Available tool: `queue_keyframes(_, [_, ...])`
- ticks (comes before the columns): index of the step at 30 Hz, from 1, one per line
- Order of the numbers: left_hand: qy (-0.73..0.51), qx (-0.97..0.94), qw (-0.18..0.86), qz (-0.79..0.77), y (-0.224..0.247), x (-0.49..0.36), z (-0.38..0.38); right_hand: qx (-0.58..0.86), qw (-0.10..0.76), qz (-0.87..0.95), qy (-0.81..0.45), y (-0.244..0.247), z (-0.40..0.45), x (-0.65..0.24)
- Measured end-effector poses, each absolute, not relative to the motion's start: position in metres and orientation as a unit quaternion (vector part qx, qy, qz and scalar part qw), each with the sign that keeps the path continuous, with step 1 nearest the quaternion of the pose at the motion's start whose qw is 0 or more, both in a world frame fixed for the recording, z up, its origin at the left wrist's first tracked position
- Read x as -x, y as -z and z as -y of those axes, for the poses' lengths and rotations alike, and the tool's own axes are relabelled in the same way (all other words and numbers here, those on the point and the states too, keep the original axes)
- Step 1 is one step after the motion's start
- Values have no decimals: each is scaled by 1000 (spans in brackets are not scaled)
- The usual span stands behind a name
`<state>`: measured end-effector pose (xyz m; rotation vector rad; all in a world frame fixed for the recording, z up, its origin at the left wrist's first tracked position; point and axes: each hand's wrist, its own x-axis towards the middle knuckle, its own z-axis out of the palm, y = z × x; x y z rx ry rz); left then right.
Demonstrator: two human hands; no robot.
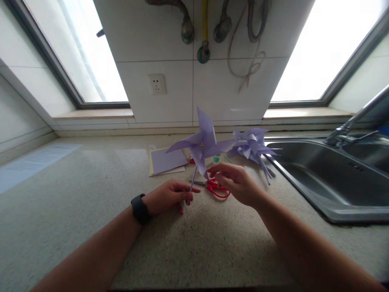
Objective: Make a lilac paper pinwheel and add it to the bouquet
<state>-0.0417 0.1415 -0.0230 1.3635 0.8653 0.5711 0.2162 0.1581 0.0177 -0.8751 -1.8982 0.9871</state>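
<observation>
My left hand point(172, 196), with a black watch on its wrist, pinches the thin stick of a purple paper pinwheel point(204, 140). The pinwheel stands nearly upright, its blades spread around a small pin at the centre. Beside the lowest blade is my right hand point(232, 178), fingers loosely bent and apart with nothing in them; whether a fingertip touches the blade I cannot tell. Red-handled scissors point(223, 195) lie on the counter between the hands, partly hidden by the right one. Several finished purple pinwheels point(251, 146) lie in a pile at the right.
Purple sheets point(167, 161) rest on cream paper at the back. A small green-labelled bottle point(216, 158) stands behind the right hand. The steel sink point(304, 174) with its faucet point(343, 129) borders the counter on the right. A printed sheet point(33, 164) lies far left.
</observation>
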Motion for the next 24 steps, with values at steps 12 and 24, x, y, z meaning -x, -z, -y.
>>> queue_keyframes(12, [-258,-605,655,-372,23,41,-141,328,412,739,-420,-10,-155,-208])
queue_keyframes(24, [-254,-640,634,-354,19,39,-138,257,321,796,-444,-9,-137,-190])
